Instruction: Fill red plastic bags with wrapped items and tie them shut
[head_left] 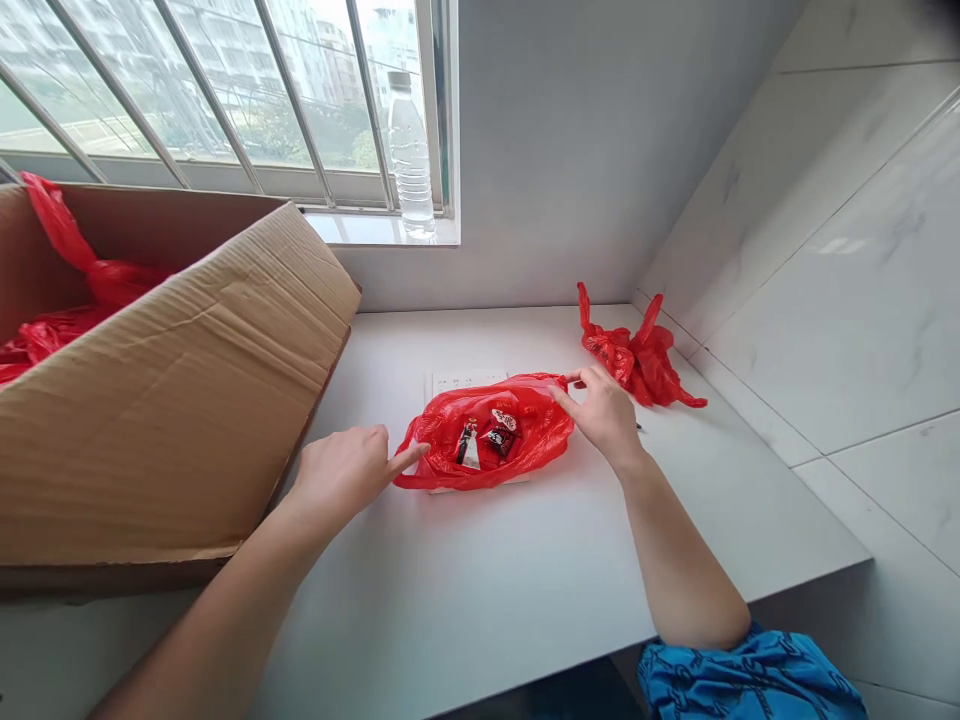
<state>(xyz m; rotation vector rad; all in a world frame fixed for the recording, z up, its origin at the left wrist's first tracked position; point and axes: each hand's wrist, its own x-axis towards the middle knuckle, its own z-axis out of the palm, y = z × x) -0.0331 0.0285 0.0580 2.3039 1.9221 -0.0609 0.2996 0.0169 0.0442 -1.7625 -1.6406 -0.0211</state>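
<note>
Spread out on a sheet of paper atop the white bench: a red plastic bag, with dark snack packets showing inside. Left hand held open and empty, forefinger extended and touching the bag's left edge. Right hand also open, not gripping, fingers resting on the bag's right end. Crumpled just beyond, near the wall tiles: a second red bag. Off to the left, a cardboard box containing more red plastic; on the windowsill, a plastic water bottle.
</note>
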